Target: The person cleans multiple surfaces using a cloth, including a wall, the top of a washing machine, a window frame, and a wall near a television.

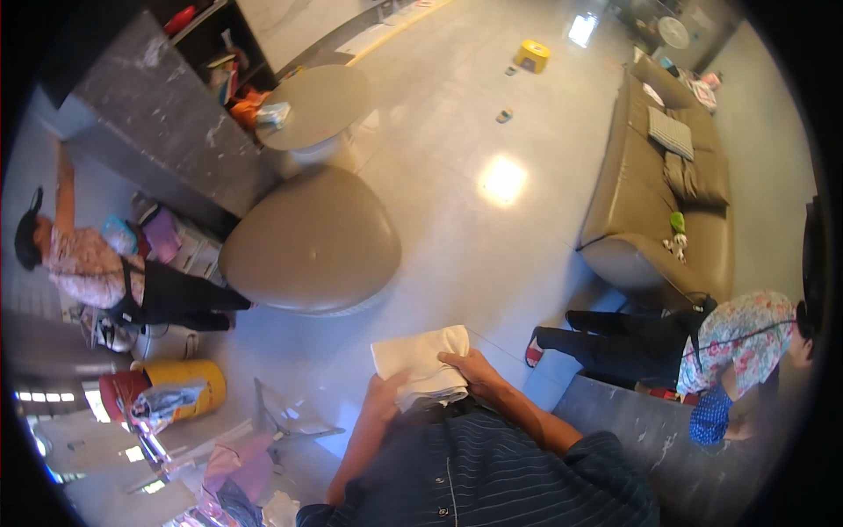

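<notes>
A folded cream-white cloth (417,356) hangs in front of my chest, held between both hands. My right hand (472,369) pinches its right side, thumb lying over the top layer. At the lower left edge, my left hand (386,395) is closed on the cloth; it is slightly blurred and some fingers are behind the fabric. Several layers show along the lower edge of the fold. What kind of cloth it is, I cannot make out.
A brown rounded ottoman (312,241) stands ahead left, a round table (320,101) behind it. One person (97,268) reaches up at left; another (738,342) bends at right, holding blue fabric. A brown sofa (654,176), yellow stool (532,56), yellow bin (206,386) and clothes pile (233,474) surround me.
</notes>
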A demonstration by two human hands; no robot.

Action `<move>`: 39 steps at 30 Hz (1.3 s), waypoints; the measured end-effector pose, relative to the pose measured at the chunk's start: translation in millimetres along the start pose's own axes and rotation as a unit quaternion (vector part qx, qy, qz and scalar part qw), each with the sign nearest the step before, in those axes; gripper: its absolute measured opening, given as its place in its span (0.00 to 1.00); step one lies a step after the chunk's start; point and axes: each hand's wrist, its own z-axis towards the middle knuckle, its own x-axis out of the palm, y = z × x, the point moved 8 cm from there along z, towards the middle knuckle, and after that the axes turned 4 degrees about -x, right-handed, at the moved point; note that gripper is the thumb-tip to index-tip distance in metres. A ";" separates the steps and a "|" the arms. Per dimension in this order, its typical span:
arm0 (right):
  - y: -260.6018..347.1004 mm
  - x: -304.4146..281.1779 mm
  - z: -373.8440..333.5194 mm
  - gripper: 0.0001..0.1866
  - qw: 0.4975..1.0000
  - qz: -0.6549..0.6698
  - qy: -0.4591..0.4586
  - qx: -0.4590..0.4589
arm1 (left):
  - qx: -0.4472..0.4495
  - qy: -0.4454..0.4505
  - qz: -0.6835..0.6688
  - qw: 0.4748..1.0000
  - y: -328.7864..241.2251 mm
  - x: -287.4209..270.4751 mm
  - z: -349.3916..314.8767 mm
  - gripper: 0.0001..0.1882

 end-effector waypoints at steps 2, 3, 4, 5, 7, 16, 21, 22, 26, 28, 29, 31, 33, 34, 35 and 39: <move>-1.1 -6.1 0.2 0.20 0.999 0.026 -0.017 0.009 | 0.015 0.023 -0.039 0.999 -3.2 7.1 2.1 0.20; 2.8 -8.3 -0.1 0.20 0.999 0.033 -0.026 0.003 | 0.010 0.031 -0.030 0.999 -4.4 13.9 2.8 0.20; 7.2 -9.8 -0.1 0.20 0.999 0.026 -0.020 -0.008 | 0.010 0.014 -0.024 1.000 -6.9 17.7 2.5 0.21; 11.0 -12.1 0.3 0.19 1.000 0.019 -0.014 -0.019 | 0.010 -0.002 -0.018 1.000 -8.5 20.7 4.2 0.21; 14.9 -22.5 4.5 0.19 0.999 0.017 -0.028 -0.030 | 0.007 0.010 -0.003 1.000 -6.1 27.4 10.4 0.22; 45.8 -59.6 12.9 0.21 0.991 -0.027 -0.053 -0.120 | 0.010 0.040 0.026 0.999 -10.0 70.6 33.2 0.23; 51.0 -94.6 18.6 0.44 0.927 -0.227 -0.205 -0.218 | 0.009 0.063 0.038 0.997 -13.1 87.7 43.5 0.23; 53.3 -94.8 19.9 0.44 0.927 -0.225 -0.206 -0.219 | 0.009 0.063 0.040 0.997 -14.9 88.4 44.5 0.23; 50.6 -84.1 36.8 0.46 0.927 -0.293 -0.157 -0.176 | 0.008 0.045 0.057 0.997 -24.3 82.5 48.1 0.24; 63.7 -71.5 40.6 0.45 0.921 -0.328 -0.141 -0.156 | 0.001 0.026 0.071 0.997 -32.5 79.6 48.9 0.24; 75.6 -59.0 39.6 0.44 0.936 -0.306 -0.100 -0.140 | 0.003 0.025 0.060 0.998 -40.0 80.9 47.6 0.24; 86.8 -49.2 45.2 0.44 0.948 -0.286 -0.062 -0.124 | 0.005 0.029 0.047 0.998 -47.5 82.4 57.7 0.24; 96.4 -46.8 57.9 0.36 0.926 -0.333 -0.080 -0.159 | 0.003 0.036 0.022 0.999 -55.5 77.9 80.7 0.22; 102.0 -46.5 63.9 0.36 0.925 -0.336 -0.079 -0.158 | 0.003 0.037 0.019 0.999 -62.2 77.6 88.2 0.22; 109.5 -41.8 69.5 0.32 0.915 -0.360 -0.048 -0.174 | 0.006 0.050 0.023 0.998 -69.7 80.0 96.3 0.22; 140.2 -28.5 88.9 0.23 0.938 -0.301 -0.024 -0.173 | -0.004 0.063 0.065 0.996 -103.9 79.7 123.9 0.24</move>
